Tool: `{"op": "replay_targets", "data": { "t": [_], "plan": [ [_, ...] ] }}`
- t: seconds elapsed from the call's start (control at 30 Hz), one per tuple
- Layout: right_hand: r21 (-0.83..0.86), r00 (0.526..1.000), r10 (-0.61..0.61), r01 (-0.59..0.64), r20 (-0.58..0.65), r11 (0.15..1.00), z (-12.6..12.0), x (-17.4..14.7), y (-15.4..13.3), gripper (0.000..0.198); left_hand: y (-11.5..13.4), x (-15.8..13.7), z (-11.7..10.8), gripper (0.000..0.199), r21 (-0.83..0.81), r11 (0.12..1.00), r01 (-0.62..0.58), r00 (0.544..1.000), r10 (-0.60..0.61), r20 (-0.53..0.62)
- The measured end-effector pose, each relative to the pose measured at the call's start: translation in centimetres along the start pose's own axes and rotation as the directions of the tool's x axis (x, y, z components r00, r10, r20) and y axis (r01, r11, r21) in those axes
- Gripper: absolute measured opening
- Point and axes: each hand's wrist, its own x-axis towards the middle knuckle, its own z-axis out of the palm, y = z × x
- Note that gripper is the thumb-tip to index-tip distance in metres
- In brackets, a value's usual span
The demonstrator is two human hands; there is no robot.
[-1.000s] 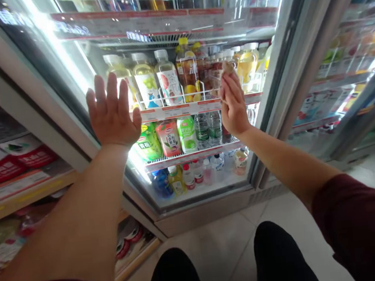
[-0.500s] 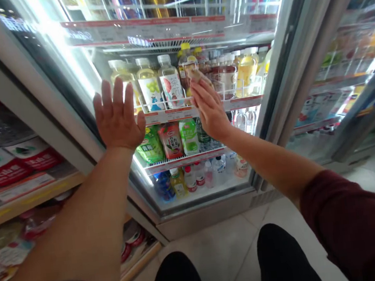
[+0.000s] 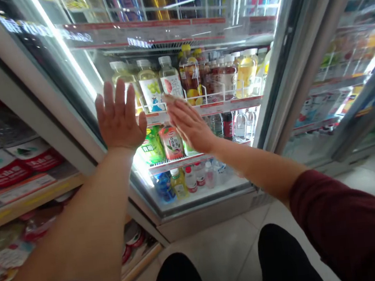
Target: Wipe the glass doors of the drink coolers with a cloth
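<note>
My left hand [image 3: 120,116] is spread flat against the glass door [image 3: 74,52] of a lit drinks fridge, fingers apart, holding nothing. To its right, my right hand [image 3: 190,124] presses a pale cloth [image 3: 173,98] to the same glass, fingers stretched over it and close together. Most of the cloth is hidden under the fingers. Behind the glass, near both hands, stand a bottle with a green-grape label [image 3: 150,88], a tea bottle [image 3: 169,77] and a dark bottle with a yellow cap [image 3: 190,75].
A metal door frame [image 3: 294,57] runs along the right, with another glass-fronted fridge [image 3: 328,76] beyond. Open shelves with red-and-white packs [image 3: 35,154] stand at the left. Lower down are a pink drink pack [image 3: 171,142] and small bottles. My knees are above the tiled floor [image 3: 218,244].
My right hand has slid left and slightly down across the glass with the cloth, uncovering the yellow-capped bottle. My left hand has stayed almost in place.
</note>
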Motion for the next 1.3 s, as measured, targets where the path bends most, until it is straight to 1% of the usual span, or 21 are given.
{"op": "replay_targets", "data": {
  "t": [0.07, 0.1, 0.17, 0.27, 0.33, 0.37, 0.43, 0.5, 0.53, 0.6, 0.7, 0.77, 0.83, 0.9, 0.97, 1.0, 1.03, 1.1, 1.17, 1.23, 1.3],
  "plan": [
    [0.035, 0.988, -0.103, 0.1, 0.115, 0.994, 0.3, -1.0, -0.7, 0.058, 0.1, 0.0, -0.1, 0.076, -0.011, 1.0, 0.009, 1.0, -0.009, 0.002],
    [0.048, 0.983, -0.124, 0.118, 0.136, 0.992, 0.2, -1.1, -0.6, 0.06, 0.1, 0.0, -0.1, 0.075, -0.019, 1.0, 0.014, 1.0, -0.014, 0.001],
    [0.048, 0.993, -0.079, 0.076, 0.082, 0.996, -0.1, -0.2, 0.3, 0.061, 0.1, 0.0, -0.1, 0.075, -0.032, 0.999, 0.023, 1.0, -0.024, -0.002],
    [0.029, 0.995, 0.057, -0.055, -0.08, 0.998, -0.3, 1.7, 1.7, 0.057, 0.1, 0.1, -0.1, 0.075, -0.058, 0.998, 0.036, 0.999, -0.036, -0.004],
    [0.019, 0.992, 0.071, -0.069, -0.101, 0.997, 0.1, 1.7, 1.5, 0.055, 0.2, 0.1, -0.1, 0.075, -0.06, 0.997, 0.043, 0.999, -0.044, -0.001],
    [0.016, 0.997, 0.041, -0.04, -0.07, 0.999, 0.3, 1.3, 1.1, 0.054, 0.3, 0.1, -0.2, 0.075, -0.059, 0.997, 0.05, 0.999, -0.05, -0.001],
    [0.034, 0.995, -0.088, 0.086, 0.053, 0.996, 0.7, -0.2, -0.1, 0.051, 0.5, 0.2, -0.3, 0.074, -0.047, 0.997, 0.061, 0.998, -0.062, -0.006],
    [0.073, 0.961, -0.219, 0.21, 0.169, 0.975, 0.6, -1.2, -0.8, 0.049, 0.7, 0.2, -0.4, 0.073, -0.048, 0.996, 0.073, 0.997, -0.073, -0.009],
    [0.084, 0.95, -0.244, 0.231, 0.195, 0.969, 0.4, -1.2, -0.9, 0.049, 0.8, 0.2, -0.5, 0.072, -0.054, 0.995, 0.08, 0.997, -0.08, -0.007],
    [0.071, 0.97, -0.18, 0.171, 0.166, 0.983, -0.1, -0.4, -0.5, 0.049, 0.9, 0.2, -0.5, 0.072, -0.058, 0.995, 0.084, 0.996, -0.084, -0.002],
    [0.031, 0.999, 0.011, -0.012, 0.036, 0.999, -0.7, 1.6, 0.1, 0.05, 0.8, 0.2, -0.5, 0.074, -0.061, 0.995, 0.083, 0.997, -0.083, -0.001],
    [0.012, 0.999, 0.046, -0.047, 0.016, 0.999, -0.4, 1.7, -0.3, 0.049, 0.7, 0.2, -0.4, 0.076, -0.072, 0.994, 0.085, 0.996, -0.085, 0.002],
    [0.02, 0.993, -0.047, 0.046, 0.105, 0.999, 0.3, 0.7, -1.1, 0.047, 0.6, 0.2, -0.4, 0.076, -0.083, 0.992, 0.092, 0.996, -0.092, 0.003],
    [0.067, 0.95, -0.203, 0.193, 0.238, 0.979, 0.9, -0.6, -1.7, 0.043, 0.6, 0.2, -0.4, 0.075, -0.07, 0.994, 0.088, 0.996, -0.088, 0.002],
    [0.104, 0.908, -0.295, 0.277, 0.297, 0.955, 1.0, -1.1, -1.7, 0.041, 0.8, 0.2, -0.5, 0.074, -0.058, 0.995, 0.086, 0.996, -0.086, -0.002],
    [0.097, 0.913, -0.291, 0.274, 0.286, 0.957, 0.8, -1.0, -1.4, 0.041, 0.8, 0.2, -0.5, 0.074, -0.056, 0.995, 0.083, 0.997, -0.083, -0.003],
    [0.08, 0.932, -0.262, 0.25, 0.251, 0.965, 0.5, -0.6, -1.0, 0.041, 0.9, 0.2, -0.6, 0.074, -0.055, 0.995, 0.081, 0.997, -0.082, -0.005],
    [0.042, 0.974, -0.165, 0.16, 0.155, 0.986, -0.1, 0.4, -0.1, 0.042, 0.9, 0.1, -0.5, 0.075, -0.053, 0.996, 0.068, 0.998, -0.069, -0.009],
    [0.027, 0.992, -0.088, 0.086, 0.092, 0.996, -0.6, 0.9, 0.5, 0.041, 0.8, 0.1, -0.5, 0.074, -0.042, 0.998, 0.054, 0.998, -0.054, -0.013],
    [0.044, 0.989, -0.096, 0.092, 0.113, 0.995, -0.6, 0.5, 0.5, 0.038, 0.6, 0.1, -0.4, 0.072, -0.034, 0.998, 0.055, 0.998, -0.055, -0.011],
    [0.079, 0.971, -0.16, 0.148, 0.179, 0.986, -0.4, -0.5, 0.2, 0.035, 0.6, 0.1, -0.4, 0.073, -0.037, 0.997, 0.065, 0.998, -0.065, 0.002]
  ]
}}
